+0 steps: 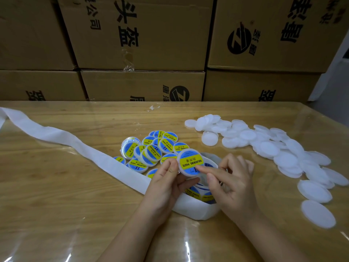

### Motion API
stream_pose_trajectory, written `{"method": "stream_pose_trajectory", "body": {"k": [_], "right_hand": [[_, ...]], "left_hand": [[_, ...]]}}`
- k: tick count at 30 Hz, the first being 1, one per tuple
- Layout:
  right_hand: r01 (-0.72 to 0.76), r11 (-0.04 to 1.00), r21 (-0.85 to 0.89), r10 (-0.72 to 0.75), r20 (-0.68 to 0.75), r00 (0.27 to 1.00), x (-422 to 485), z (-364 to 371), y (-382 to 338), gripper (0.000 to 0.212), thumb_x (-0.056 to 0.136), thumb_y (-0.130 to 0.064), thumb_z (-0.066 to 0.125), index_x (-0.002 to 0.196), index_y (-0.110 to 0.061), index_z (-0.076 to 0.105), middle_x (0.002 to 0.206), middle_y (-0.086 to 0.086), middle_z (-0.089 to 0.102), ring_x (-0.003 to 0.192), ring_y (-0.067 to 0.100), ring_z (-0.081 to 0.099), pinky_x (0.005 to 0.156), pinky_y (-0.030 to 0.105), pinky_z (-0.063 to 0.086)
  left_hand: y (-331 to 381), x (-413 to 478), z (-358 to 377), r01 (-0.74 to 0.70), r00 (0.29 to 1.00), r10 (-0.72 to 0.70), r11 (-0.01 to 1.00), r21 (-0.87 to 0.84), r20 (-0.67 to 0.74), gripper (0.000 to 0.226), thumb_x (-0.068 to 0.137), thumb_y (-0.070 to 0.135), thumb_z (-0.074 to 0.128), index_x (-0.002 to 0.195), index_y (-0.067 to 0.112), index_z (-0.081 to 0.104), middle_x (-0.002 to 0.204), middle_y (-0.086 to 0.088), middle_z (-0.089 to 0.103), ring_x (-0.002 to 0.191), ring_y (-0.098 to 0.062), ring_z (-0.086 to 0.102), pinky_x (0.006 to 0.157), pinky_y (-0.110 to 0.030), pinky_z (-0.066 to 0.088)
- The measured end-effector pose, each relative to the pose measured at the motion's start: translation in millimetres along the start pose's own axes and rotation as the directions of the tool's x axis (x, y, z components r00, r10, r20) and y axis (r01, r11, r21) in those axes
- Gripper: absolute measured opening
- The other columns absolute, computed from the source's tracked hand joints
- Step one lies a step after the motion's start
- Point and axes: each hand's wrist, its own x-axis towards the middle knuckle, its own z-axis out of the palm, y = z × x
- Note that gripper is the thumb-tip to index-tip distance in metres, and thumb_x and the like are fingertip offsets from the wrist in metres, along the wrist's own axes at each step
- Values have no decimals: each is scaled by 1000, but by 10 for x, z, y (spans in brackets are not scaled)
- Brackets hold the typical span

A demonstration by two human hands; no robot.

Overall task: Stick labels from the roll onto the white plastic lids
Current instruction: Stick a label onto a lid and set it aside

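A white lid [190, 163] with a blue and yellow label [191, 160] is held up in the middle of the frame. It is pinched at its left edge by the left hand [168, 184]. The label is pressed by one straight finger of the right hand [232, 186]; that grip is loose and holds nothing. The label roll [200, 205] lies under the hands on the table [56, 195]. Labelled lids [151, 154] are piled just behind, and plain lids [268, 146] are spread at the right. Cardboard boxes [141, 35] are stacked along the top, shut, so what is inside is hidden.
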Motion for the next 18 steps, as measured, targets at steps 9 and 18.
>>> {"method": "stream_pose_trajectory", "body": {"k": [9, 18], "right_hand": [[-55, 998, -28, 56, 23, 998, 7, 8, 20, 29, 91, -31, 45, 110, -33, 67, 78, -12, 44, 72, 8, 42, 77, 36, 28], [-126, 990, 56, 115, 166, 979, -19, 102, -16, 40, 86, -39, 48, 124, -28, 51, 89, -18, 56, 81, -1, 45, 80, 29, 31]], "left_hand": [[-4, -44, 11, 82, 993, -84, 996, 26, 89, 32, 95, 28, 46, 106, 11, 70, 109, -14, 69, 100, -24, 67, 81, -35, 55], [-68, -21, 15, 38, 998, -45, 980, 195, 34, 29, 84, 21, 65, 103, 2, 57, 90, -13, 70, 79, -24, 70, 67, -28, 56]]}}
